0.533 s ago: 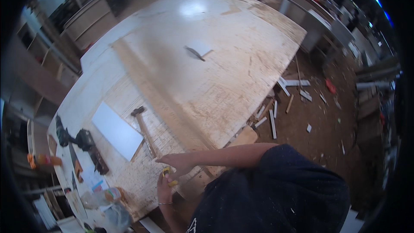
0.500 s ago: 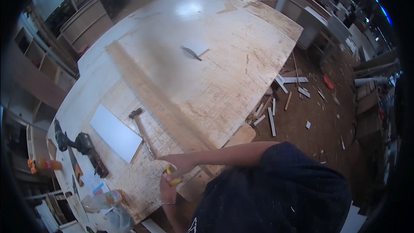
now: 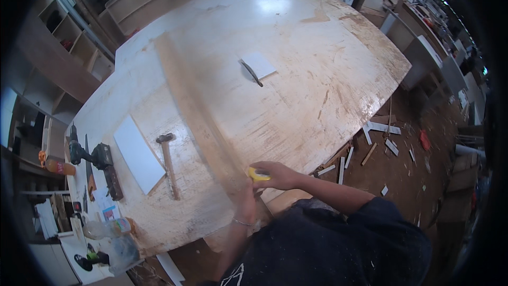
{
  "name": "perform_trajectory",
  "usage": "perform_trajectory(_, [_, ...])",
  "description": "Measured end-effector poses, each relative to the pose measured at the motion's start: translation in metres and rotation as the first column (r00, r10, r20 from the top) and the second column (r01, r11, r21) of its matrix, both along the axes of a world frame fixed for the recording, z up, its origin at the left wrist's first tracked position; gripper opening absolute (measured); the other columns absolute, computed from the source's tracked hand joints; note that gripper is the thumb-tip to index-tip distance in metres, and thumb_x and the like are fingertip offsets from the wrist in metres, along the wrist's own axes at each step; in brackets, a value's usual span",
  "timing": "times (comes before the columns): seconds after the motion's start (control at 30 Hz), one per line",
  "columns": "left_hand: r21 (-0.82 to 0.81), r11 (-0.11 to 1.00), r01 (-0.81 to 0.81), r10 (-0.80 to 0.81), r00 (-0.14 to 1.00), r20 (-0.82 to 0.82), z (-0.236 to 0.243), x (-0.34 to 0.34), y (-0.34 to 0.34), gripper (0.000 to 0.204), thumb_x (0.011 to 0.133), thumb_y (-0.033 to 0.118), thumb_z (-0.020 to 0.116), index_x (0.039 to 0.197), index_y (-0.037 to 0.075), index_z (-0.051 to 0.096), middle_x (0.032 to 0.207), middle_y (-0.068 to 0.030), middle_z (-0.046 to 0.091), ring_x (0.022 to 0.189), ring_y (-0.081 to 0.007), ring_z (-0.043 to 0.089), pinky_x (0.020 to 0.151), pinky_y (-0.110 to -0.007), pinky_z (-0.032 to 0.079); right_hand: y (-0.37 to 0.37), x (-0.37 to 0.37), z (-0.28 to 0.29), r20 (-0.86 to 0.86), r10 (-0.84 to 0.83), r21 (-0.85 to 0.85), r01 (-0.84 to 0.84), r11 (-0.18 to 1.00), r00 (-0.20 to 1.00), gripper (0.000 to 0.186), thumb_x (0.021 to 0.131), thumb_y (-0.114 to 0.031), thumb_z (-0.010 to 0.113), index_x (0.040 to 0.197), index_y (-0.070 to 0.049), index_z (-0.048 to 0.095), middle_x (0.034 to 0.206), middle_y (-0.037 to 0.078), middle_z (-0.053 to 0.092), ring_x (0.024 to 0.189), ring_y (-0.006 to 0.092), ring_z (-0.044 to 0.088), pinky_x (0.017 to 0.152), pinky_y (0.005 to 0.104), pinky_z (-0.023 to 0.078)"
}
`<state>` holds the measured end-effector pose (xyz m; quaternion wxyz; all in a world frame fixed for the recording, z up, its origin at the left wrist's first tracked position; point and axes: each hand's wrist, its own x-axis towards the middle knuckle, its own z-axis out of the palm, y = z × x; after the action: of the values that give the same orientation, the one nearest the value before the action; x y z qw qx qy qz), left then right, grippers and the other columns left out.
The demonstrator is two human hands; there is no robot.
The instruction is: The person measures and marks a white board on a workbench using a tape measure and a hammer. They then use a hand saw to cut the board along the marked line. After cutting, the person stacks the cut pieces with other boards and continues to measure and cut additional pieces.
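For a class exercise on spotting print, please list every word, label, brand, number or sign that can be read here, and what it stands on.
No text reads clearly.
Dark shirt: white mark at the picture's lower edge, no full word visible.
Clear bottle: label too small to read.
Paper sheet: coloured print, too small to read.
Yellow hand tool in the right hand: no legible marking.

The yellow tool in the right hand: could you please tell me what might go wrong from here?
The right hand grips the yellow tool close to the left hand, so a slip might hurt that hand's fingers. Also, the loose white strips on the floor could trip someone stepping beside the worktable.
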<state>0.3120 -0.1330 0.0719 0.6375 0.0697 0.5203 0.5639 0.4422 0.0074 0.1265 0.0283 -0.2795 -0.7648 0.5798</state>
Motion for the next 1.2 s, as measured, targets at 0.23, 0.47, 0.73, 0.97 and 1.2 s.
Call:
perform_trajectory(0.23, [0.009,0.937,0.350,-0.339,0.915,-0.219,0.018,0.073,0.093,0.049,0.102,0.037,0.063,0.133,-0.001,0.058,0.112,-0.0055,0.068,0.094,-0.0132,0.064,0.085,-0.029,0.052,0.094,0.141,-0.020,0.004,-0.080,-0.524,0.070,0.849,0.997,0.050,0.095,-0.033,0.064,0.133,0.000,0.059,0.125,0.015,0.062,0.108,0.0218,0.063,0.093,0.0351,0.052])
perform_trajectory(0.47, [-0.025,0.804,0.594,-0.541,0.714,-0.444,0.003,0.103,0.168,0.035,0.095,0.033,0.073,0.112,0.003,0.065,0.102,-0.0035,0.069,0.090,-0.0108,0.062,0.080,-0.027,0.052,0.159,0.191,0.011,0.147,0.192,-0.277,-0.146,0.950,0.970,0.069,0.089,-0.039,0.072,0.142,-0.003,0.047,0.118,0.020,0.065,0.107,0.0270,0.065,0.092,0.0419,0.054])
perform_trajectory(0.73, [-0.030,0.978,0.207,-0.124,0.460,-0.879,-0.027,-0.054,0.224,0.025,0.093,0.021,0.074,0.110,0.005,0.064,0.099,-0.0041,0.071,0.095,-0.0133,0.067,0.087,-0.030,0.054,0.336,0.221,-0.015,0.334,0.137,0.453,-0.287,0.844,0.933,0.054,0.083,-0.027,0.079,0.132,-0.014,0.061,0.107,0.017,0.060,0.103,0.0325,0.062,0.092,0.0412,0.050])
perform_trajectory(0.97, [-0.467,0.800,-0.378,-0.490,0.038,-0.871,0.002,-0.009,0.294,0.102,0.079,0.053,0.079,0.157,0.011,0.030,0.152,-0.0284,0.035,0.140,-0.0426,0.037,0.113,-0.049,0.037,0.489,0.165,-0.032,0.262,0.008,0.698,-0.195,0.690,0.965,0.048,0.081,-0.026,0.078,0.126,-0.016,0.063,0.104,0.018,0.059,0.102,0.0362,0.060,0.091,0.0437,0.050])
perform_trajectory(1.2, [-0.597,0.745,-0.299,-0.590,0.124,-0.798,-0.013,0.002,0.289,0.111,0.078,0.051,0.073,0.155,-0.007,0.019,0.143,-0.0381,0.034,0.134,-0.0483,0.035,0.114,-0.050,0.032,0.532,0.102,-0.024,0.372,0.017,0.696,-0.291,0.657,0.928,0.048,0.084,-0.029,0.075,0.128,-0.017,0.061,0.104,0.015,0.062,0.101,0.0336,0.063,0.090,0.0434,0.051])
